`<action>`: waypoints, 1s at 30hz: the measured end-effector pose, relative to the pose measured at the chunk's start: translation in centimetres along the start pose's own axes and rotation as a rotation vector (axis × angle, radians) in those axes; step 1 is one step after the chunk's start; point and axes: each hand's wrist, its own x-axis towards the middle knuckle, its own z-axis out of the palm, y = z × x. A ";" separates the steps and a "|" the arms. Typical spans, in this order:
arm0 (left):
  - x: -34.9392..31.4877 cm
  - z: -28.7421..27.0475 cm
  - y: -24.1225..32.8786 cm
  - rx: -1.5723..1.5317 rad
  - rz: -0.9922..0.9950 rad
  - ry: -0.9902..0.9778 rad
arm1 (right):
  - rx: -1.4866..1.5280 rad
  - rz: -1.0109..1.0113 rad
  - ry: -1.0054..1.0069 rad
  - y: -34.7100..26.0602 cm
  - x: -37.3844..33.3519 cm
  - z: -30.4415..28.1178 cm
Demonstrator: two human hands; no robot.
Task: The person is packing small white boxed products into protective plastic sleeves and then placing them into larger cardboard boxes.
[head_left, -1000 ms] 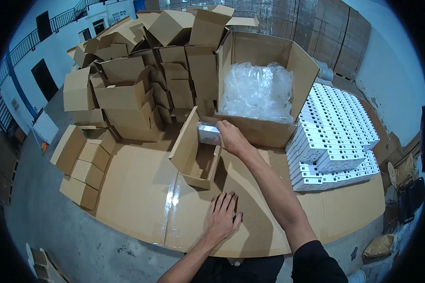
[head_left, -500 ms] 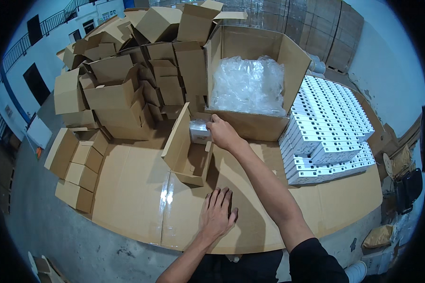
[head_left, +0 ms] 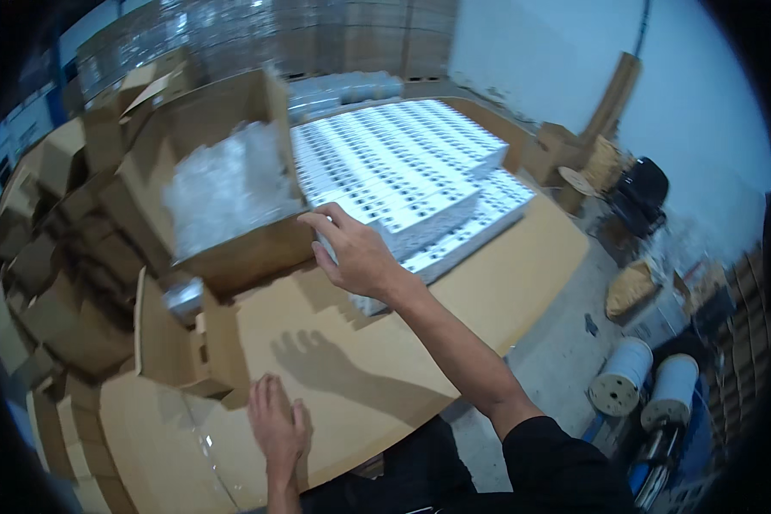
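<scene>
My right hand (head_left: pixel 355 253) is in the air by the near left corner of a stack of white boxes (head_left: pixel 403 163), fingers curved and apart, with no held thing visible. On the cardboard-covered table (head_left: pixel 368 360), my left hand (head_left: pixel 276 424) lies flat and open. Just beyond it stands a small open brown carton (head_left: pixel 218 343). A white box in clear plastic (head_left: pixel 184 300) sits at that carton's far end. Behind it, a large open carton (head_left: pixel 257 253) holds a heap of clear plastic bags (head_left: pixel 231 184).
Many empty brown cartons (head_left: pixel 77 283) are piled at the left. Bundled clear-wrapped rolls (head_left: pixel 343 90) lie behind the white stack. Past the table's right edge, cable reels (head_left: pixel 621 377), a black chair (head_left: pixel 642 188) and a paper sack (head_left: pixel 630 289) stand on the floor.
The view has swung to the right. My right hand has left the wrapped white box in the small carton and moved right to the white stack. My left hand still rests on the table.
</scene>
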 end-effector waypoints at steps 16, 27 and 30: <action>0.1 -0.1 1.4 0.132 0.146 0.030 | -0.486 0.401 0.153 20.3 -10.5 -15.2; -0.3 1.1 -0.7 0.073 0.017 -0.032 | -0.465 0.433 0.112 21.8 -10.8 -14.7; -0.3 1.3 -0.7 0.076 0.020 -0.030 | -0.406 0.488 0.067 22.8 -10.7 -15.3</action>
